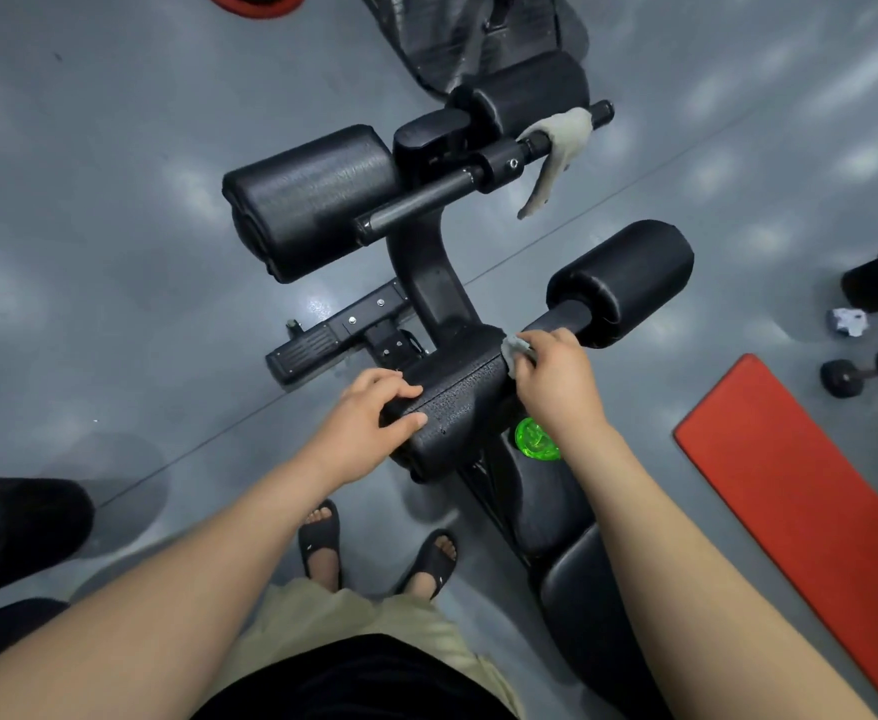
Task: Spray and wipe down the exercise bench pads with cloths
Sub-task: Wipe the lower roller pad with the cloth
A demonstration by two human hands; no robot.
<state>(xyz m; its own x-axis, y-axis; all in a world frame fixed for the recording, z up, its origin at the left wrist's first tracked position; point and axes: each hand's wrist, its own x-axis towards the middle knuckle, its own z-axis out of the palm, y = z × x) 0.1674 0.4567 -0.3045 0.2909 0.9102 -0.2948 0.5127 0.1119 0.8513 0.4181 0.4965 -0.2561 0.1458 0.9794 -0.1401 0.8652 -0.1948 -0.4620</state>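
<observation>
A black exercise bench stands in the middle, with a near roller pad, a right roller pad, a far left roller pad and a seat pad. My left hand grips the left end of the near roller pad. A small grey cloth is bunched in my right hand and pressed against the pad's right end, beside the bar. A second pale cloth hangs over the upper bar. A green bottle shows from above, just under my right wrist.
A red mat lies on the grey floor at right, with a dumbbell and crumpled paper beyond it. The bench's foot plate juts left. Dark objects sit at the left edge. My sandalled feet stand beside the bench.
</observation>
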